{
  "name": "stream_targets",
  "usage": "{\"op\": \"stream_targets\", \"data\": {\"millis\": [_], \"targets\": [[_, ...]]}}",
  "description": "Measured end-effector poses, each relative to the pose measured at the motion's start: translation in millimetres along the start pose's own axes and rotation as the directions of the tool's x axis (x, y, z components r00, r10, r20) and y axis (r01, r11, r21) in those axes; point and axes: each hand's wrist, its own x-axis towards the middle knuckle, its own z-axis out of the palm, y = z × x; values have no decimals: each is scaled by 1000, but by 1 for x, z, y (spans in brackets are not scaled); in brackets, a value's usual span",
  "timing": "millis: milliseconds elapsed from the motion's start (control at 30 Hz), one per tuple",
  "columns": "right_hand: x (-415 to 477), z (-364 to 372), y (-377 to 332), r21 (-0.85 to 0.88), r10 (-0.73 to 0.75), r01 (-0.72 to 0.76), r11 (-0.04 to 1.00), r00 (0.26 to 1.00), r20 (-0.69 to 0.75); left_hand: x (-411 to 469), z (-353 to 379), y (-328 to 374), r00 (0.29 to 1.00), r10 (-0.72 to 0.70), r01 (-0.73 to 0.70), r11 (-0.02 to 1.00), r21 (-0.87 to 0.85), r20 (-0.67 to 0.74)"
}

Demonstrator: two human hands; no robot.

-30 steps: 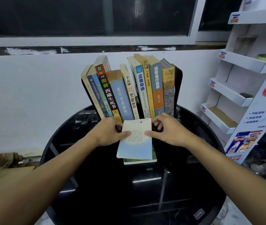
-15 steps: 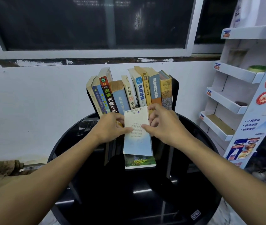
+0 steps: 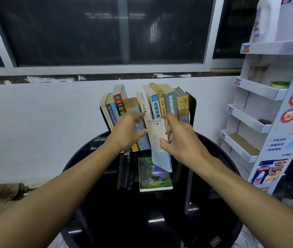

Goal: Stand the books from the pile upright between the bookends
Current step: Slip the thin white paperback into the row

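**A:** What lies closest?

**B:** A round glossy black table [image 3: 160, 230]. Both bare forearms reach out over it. Near its middle a green landscape-cover paperback [image 3: 155, 178] lies flat, face up.

**A:** And the book being handled?

**B:** A pale blue-and-white paperback [image 3: 157, 140] is off the table and nearly upright, leaning a little. Its lower corner hangs over the green one. The right hand [image 3: 181, 142] grasps it, thumb on the front cover and fingers wrapped round the right edge.

**A:** The other hand?

**B:** The left hand [image 3: 127, 133] holds nothing. Its fingers are spread against the spines left of the gap, with the thumb just beside the held book's left edge. Whether the thumb touches that edge, I cannot tell.

**A:** Beyond that?

**B:** A row of upright books [image 3: 170, 104] stands at the table's far side, its left group leaning left. The held paperback's top sits in front of the gap in the row. A black bookend [image 3: 192, 108] closes the right end. A white cardboard display rack [image 3: 260, 90] stands to the right, with a dark window [image 3: 106, 33] above.
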Motion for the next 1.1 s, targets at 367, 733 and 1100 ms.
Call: {"op": "stream_targets", "data": {"millis": [367, 733, 1100], "targets": [[6, 0, -7, -66, 29, -29, 997, 1000, 9, 46, -13, 15, 996, 83, -79, 963, 257, -6], [21, 4, -3, -150, 15, -11, 989, 1000, 24, 62, -2, -5, 1000, 18, -22, 957, 290, 18], [44, 13, -5, -236, -3, 5, 972, 1000, 8, 62, -1, -15, 1000, 19, -17, 969, 245, -5]]}}
